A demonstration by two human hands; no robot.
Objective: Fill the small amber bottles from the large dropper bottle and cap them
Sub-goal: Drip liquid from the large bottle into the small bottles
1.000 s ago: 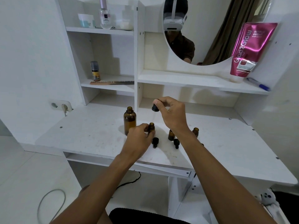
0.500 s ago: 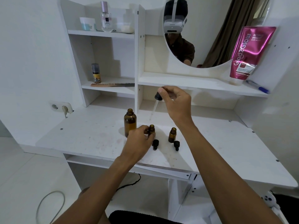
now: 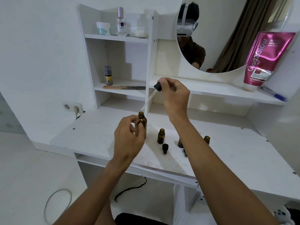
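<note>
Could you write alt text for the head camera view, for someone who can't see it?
The right hand holds a dropper above the open large amber bottle, which the left hand steadies on a white vanity desk. Small amber bottles and a loose black cap stand nearby.

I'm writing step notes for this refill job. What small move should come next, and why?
Probably lower the dropper so its glass tip enters the open neck of the large bottle. The right hand holds it tilted just above that neck, while the left hand is at the bottle.
</note>
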